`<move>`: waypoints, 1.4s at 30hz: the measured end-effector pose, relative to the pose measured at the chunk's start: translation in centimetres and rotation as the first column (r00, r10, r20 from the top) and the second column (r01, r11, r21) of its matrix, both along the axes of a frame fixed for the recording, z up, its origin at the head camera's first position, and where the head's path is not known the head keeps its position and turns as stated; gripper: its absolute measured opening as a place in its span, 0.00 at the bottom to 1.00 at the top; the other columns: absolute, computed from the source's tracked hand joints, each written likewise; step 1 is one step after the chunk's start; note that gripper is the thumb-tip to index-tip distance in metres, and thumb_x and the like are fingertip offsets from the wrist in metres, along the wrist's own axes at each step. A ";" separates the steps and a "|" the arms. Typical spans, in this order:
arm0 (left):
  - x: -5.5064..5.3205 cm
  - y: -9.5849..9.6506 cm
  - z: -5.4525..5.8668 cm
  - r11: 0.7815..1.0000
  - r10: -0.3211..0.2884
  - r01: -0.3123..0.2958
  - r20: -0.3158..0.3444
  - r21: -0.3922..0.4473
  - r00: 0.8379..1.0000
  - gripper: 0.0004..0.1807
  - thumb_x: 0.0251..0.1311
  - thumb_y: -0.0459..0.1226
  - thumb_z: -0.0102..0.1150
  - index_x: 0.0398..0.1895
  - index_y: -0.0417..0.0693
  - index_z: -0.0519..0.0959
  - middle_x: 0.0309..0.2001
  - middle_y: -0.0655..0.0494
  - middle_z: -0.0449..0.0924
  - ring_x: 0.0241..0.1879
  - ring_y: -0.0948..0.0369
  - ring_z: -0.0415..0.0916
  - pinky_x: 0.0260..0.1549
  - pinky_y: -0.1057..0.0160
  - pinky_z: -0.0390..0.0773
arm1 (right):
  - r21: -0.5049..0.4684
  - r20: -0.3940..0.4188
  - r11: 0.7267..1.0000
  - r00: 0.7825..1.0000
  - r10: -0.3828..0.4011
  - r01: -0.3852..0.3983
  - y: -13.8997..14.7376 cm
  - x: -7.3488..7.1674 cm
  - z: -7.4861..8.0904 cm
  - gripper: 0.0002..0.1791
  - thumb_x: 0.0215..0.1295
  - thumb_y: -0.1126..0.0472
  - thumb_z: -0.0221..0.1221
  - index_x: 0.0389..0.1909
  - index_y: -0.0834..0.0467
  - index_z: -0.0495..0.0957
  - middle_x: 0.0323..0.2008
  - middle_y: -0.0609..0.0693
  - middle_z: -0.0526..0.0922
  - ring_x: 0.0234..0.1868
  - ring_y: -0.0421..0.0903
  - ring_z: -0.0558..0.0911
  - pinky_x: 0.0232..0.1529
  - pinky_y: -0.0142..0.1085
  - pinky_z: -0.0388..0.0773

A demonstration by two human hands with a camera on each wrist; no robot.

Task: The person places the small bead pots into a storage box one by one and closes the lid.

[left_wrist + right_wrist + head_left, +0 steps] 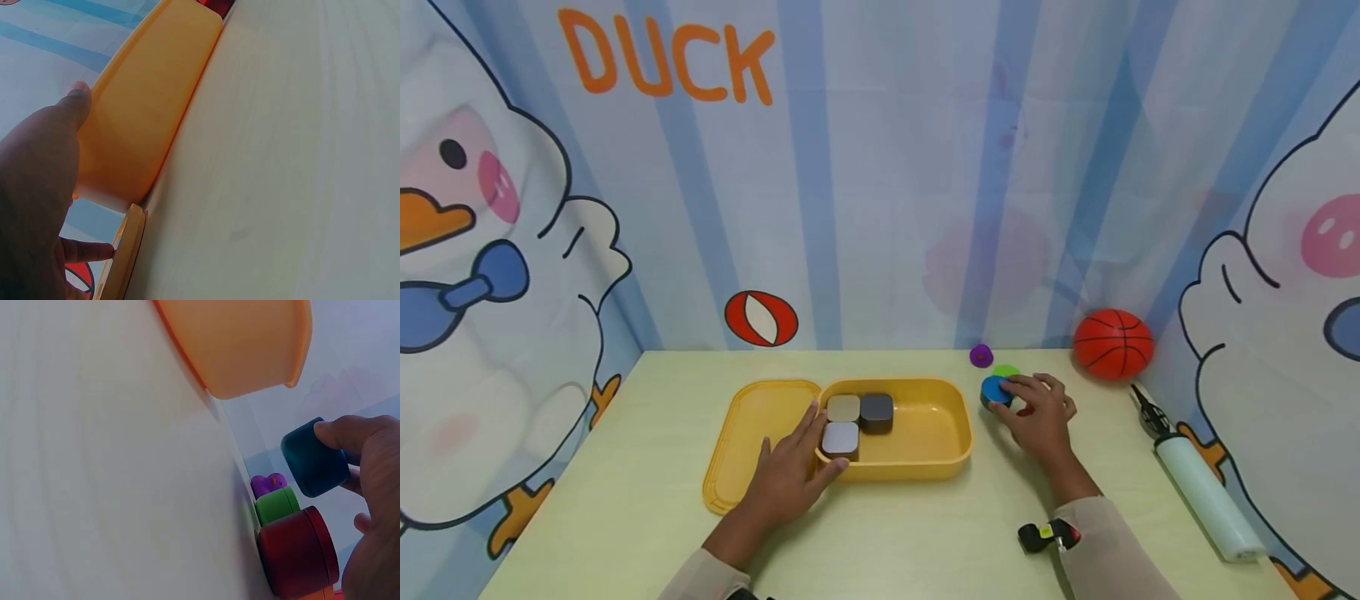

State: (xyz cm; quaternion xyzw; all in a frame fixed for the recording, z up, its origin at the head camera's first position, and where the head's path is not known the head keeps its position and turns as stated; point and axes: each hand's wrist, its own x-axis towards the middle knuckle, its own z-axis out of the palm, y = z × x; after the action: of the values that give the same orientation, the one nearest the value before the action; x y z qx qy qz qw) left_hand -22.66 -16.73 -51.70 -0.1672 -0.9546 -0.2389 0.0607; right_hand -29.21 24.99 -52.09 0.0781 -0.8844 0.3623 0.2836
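Note:
A yellow plastic box [917,472] holds three small rounded blocks at its left end: a beige block [843,407], a dark grey block [877,413] and a light grey block [840,439]. My left hand [788,475] rests against the box's left end with fingers extended, the thumb at the front wall. Under that hand lies the flat yellow lid [741,425]; a finger touches its edge in the left wrist view. To the right of the box, my right hand [1040,417] pinches a blue rounded block [314,457] between thumb and fingers, raised off the table.
Behind the right hand stand a green round container [277,506], a red round container [297,553] and a small purple toy [981,356]. Further right are a red basketball [1113,344] and a pale hand pump [1210,498]. A patterned curtain [895,183] hangs along the table's back edge.

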 end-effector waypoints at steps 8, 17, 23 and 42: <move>0.0 -0.1 -0.1 1.000 0.000 0.000 -0.014 0.007 1.000 0.46 0.79 0.64 0.53 0.89 0.52 0.57 0.91 0.58 0.48 0.82 0.42 0.68 0.73 0.13 0.52 | -0.034 -0.133 0.999 0.991 0.035 -0.039 -1.1 -0.1 0.3 0.23 0.56 0.65 0.81 0.53 0.67 0.90 0.57 0.68 0.88 0.67 0.71 0.71 0.66 0.73 0.51; 0.0 0.0 0.0 1.000 0.002 -0.002 0.014 0.011 1.000 0.47 0.79 0.66 0.51 0.90 0.53 0.56 0.91 0.59 0.46 0.83 0.43 0.65 0.74 0.14 0.51 | -0.039 -0.197 0.998 0.979 0.043 -0.052 -2.2 0.4 1.5 0.22 0.56 0.68 0.80 0.54 0.65 0.91 0.58 0.65 0.87 0.65 0.69 0.77 0.60 0.63 0.61; 0.1 0.0 0.0 1.000 0.011 -0.011 0.001 0.014 1.000 0.47 0.78 0.66 0.53 0.90 0.53 0.57 0.91 0.58 0.47 0.83 0.43 0.66 0.74 0.14 0.51 | -0.063 -0.278 0.992 0.957 0.086 -0.108 -3.6 0.7 2.5 0.24 0.55 0.71 0.81 0.54 0.66 0.90 0.58 0.66 0.88 0.61 0.68 0.85 0.69 0.22 0.73; -0.1 0.1 0.0 1.000 0.001 -0.001 0.021 0.008 1.000 0.47 0.79 0.65 0.52 0.90 0.54 0.55 0.91 0.59 0.46 0.84 0.43 0.64 0.74 0.14 0.50 | -0.118 0.005 0.938 0.944 0.328 -0.326 -7.6 1.8 4.0 0.24 0.67 0.65 0.76 0.63 0.63 0.87 0.66 0.60 0.86 0.66 0.62 0.85 0.59 0.56 0.89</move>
State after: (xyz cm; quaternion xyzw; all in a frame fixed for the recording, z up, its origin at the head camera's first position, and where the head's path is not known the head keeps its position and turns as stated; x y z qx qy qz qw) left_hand -22.76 -16.64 -51.70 -0.1641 -0.9543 -0.2444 0.0513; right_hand -27.38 17.43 -48.05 0.2029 -0.8402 0.4558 0.2126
